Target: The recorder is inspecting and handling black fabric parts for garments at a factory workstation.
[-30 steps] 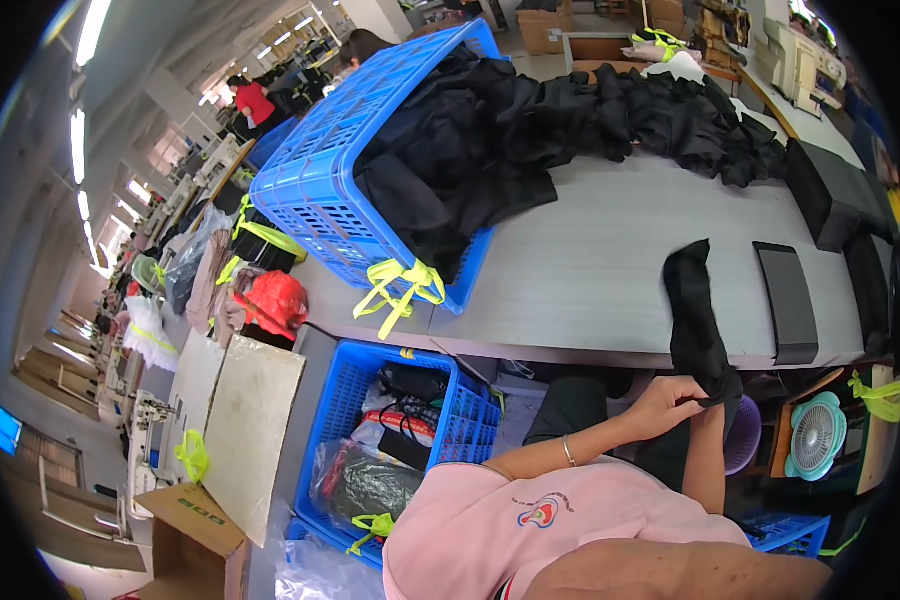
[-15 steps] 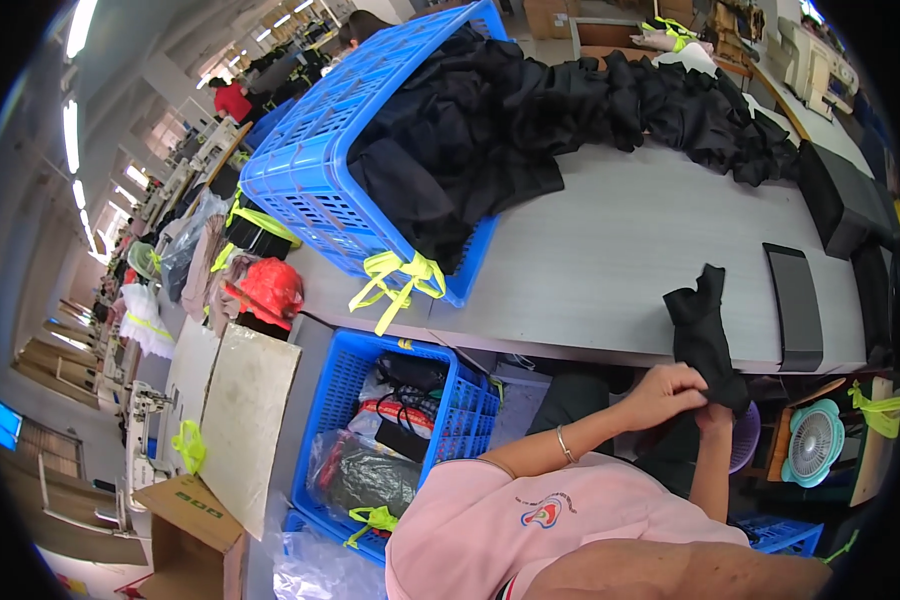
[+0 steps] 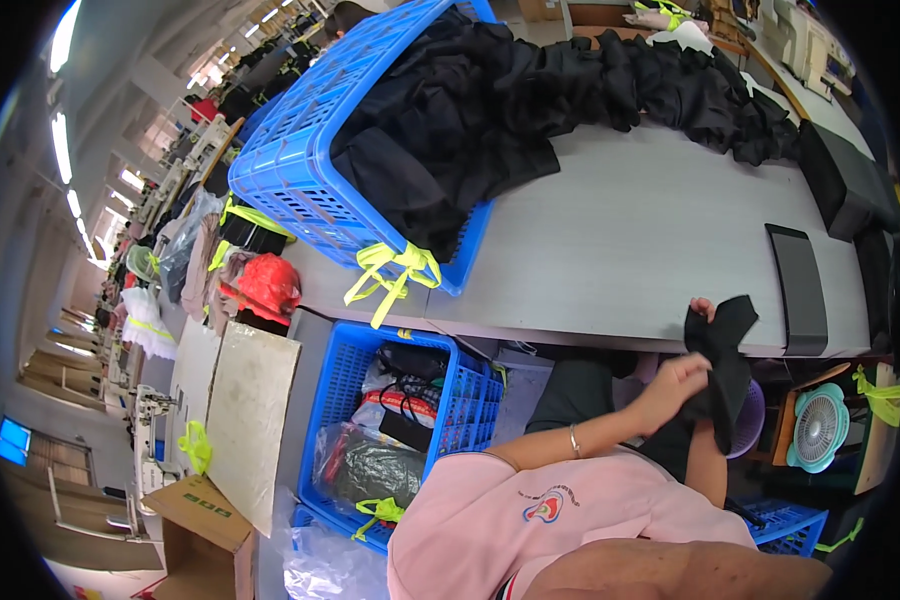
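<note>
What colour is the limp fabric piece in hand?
The limp fabric piece is black; head view shows it.

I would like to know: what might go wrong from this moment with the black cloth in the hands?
The left hand pinches only the edge of the limp black cloth piece, so a loose grip might let it slip.

The cloth covers most of the right hand; only its fingertips show, so a poor hold there could go unnoticed.

The shiny metal bangle on the left wrist could perhaps snag the cloth if they touch.
</note>
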